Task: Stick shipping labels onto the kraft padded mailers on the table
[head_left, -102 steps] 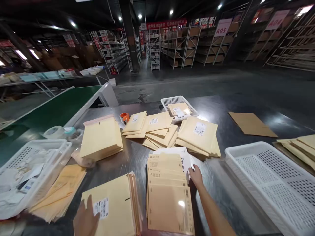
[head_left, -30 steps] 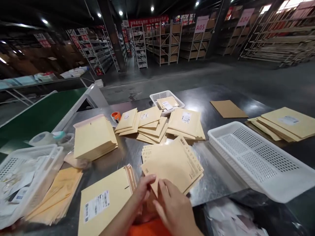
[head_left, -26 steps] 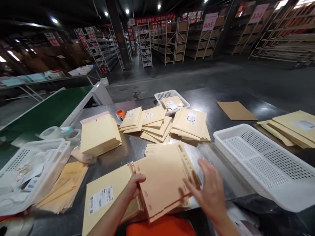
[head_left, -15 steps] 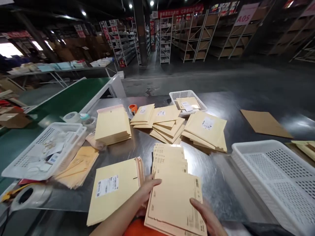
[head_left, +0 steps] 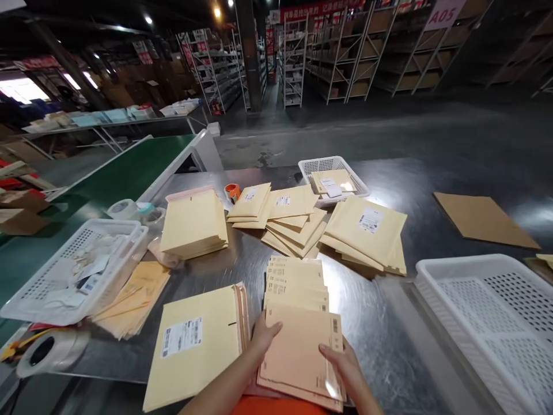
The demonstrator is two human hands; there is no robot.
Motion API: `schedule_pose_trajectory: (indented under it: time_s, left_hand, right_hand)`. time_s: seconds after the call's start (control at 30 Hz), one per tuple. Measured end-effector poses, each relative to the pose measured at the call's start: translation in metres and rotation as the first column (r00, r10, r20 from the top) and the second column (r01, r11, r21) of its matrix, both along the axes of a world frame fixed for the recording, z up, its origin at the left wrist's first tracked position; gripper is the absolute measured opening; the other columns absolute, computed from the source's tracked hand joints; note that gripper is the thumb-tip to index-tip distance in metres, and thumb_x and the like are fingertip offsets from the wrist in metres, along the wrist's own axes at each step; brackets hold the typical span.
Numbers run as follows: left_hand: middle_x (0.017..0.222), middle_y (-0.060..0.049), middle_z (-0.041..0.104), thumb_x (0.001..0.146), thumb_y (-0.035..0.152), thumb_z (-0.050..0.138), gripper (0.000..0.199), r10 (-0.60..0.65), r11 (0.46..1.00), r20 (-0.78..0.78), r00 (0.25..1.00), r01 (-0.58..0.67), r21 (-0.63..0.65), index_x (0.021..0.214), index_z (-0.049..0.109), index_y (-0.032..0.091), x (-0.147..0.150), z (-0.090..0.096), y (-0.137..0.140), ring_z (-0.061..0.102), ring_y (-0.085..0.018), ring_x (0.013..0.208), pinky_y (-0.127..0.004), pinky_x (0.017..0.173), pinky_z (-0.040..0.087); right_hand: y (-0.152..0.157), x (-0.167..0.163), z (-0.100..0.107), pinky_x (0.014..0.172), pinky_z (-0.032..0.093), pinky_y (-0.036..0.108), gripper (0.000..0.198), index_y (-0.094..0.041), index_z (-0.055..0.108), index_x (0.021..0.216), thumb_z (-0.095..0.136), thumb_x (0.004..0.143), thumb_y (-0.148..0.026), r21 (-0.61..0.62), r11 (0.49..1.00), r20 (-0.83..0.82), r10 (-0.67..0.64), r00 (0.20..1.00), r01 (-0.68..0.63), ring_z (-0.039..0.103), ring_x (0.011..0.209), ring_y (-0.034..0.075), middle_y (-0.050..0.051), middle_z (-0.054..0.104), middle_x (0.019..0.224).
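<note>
A fanned stack of printed cardboard-coloured mailers [head_left: 300,349] lies in front of me on the metal table, its sheets stepping away toward the back. My left hand [head_left: 264,337] grips the stack's left edge, thumb on top and fingers hidden beneath. On the right edge, my right hand [head_left: 341,360] holds the same stack with its thumb on top. Just left of it rests a pile of yellow padded envelopes [head_left: 207,317] with a white shipping label [head_left: 182,337] on the top one. Beyond my hands are loose padded envelopes [head_left: 298,222] and a labelled heap [head_left: 367,230].
A tall envelope stack [head_left: 194,225] stands back left near an orange tape roll [head_left: 232,192]. White baskets are at left [head_left: 73,311], back [head_left: 334,161] and right [head_left: 466,323]. Clear tape [head_left: 54,351] sits front left. A green conveyor [head_left: 129,164] runs behind; flat cardboard [head_left: 486,219] lies right.
My hands have drawn the near part of the mailer stack slightly left and squarer, its front edge straighter. My right hand has shifted left and up with it. The view has moved slightly.
</note>
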State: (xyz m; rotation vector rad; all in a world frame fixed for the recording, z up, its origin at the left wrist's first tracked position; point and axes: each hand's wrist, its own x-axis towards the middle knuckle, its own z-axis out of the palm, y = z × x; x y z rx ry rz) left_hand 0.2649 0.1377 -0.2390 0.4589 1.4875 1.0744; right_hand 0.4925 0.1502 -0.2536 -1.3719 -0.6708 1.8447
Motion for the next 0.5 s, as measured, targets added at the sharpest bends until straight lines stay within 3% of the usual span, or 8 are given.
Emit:
schedule_pose_trajectory:
  time_s: [0.2,0.3,0.37,0.43,0.5]
  left_hand:
    - [0.116,-0.020,0.067,0.063,0.039,0.074,0.055,-0.012,0.998,-0.120,0.993,0.019,0.057,0.108,0.054,0.014,-0.008,-0.007,0.058,0.064,-0.031,0.108,-0.044,0.097,0.049]
    - [0.127,-0.017,0.063,0.067,0.030,0.070,0.054,-0.038,0.993,-0.182,0.983,0.058,0.105,0.116,0.053,0.014,-0.021,-0.006,0.090,0.058,-0.027,0.119,-0.039,0.106,0.042]
    - [0.133,-0.014,0.060,0.066,0.023,0.067,0.058,-0.074,0.987,-0.213,0.974,0.103,0.127,0.122,0.052,0.015,-0.031,-0.005,0.100,0.055,-0.024,0.124,-0.036,0.111,0.037]
    - [0.133,-0.014,0.061,0.066,0.022,0.064,0.060,-0.122,0.982,-0.230,0.965,0.151,0.115,0.125,0.052,0.015,-0.038,-0.004,0.095,0.056,-0.024,0.123,-0.037,0.110,0.039]
    - [0.134,-0.015,0.060,0.066,0.025,0.064,0.059,-0.157,0.981,-0.252,0.955,0.180,0.073,0.124,0.054,0.015,-0.043,-0.002,0.074,0.056,-0.028,0.124,-0.042,0.109,0.041]
  right_hand:
    - [0.080,-0.002,0.002,0.079,0.057,0.048,0.054,-0.022,0.058,0.093,0.080,0.049,-0.044,0.093,0.992,0.152,0.071,0.986,-0.086,0.070,0.085,0.035,0.009,0.075,0.088]
    - [0.110,-0.007,-0.002,0.093,0.051,0.051,0.057,-0.020,0.058,0.095,0.077,0.050,-0.049,0.156,0.982,0.291,0.058,0.955,-0.107,0.060,0.112,0.041,0.015,0.070,0.104]
    - [0.116,-0.013,-0.007,0.109,0.037,0.053,0.068,-0.017,0.056,0.106,0.075,0.051,-0.051,0.208,0.975,0.422,-0.016,0.906,-0.080,0.029,0.139,0.043,0.020,0.053,0.133]
    - [0.109,-0.017,-0.014,0.117,0.024,0.052,0.085,-0.014,0.046,0.125,0.071,0.053,-0.053,0.269,0.961,0.518,-0.093,0.851,-0.058,0.006,0.146,0.039,0.020,0.025,0.153]
    - [0.094,-0.019,-0.025,0.116,0.025,0.052,0.093,-0.013,0.037,0.134,0.067,0.057,-0.056,0.323,0.944,0.591,-0.147,0.793,-0.065,0.017,0.144,0.037,0.020,0.023,0.153]
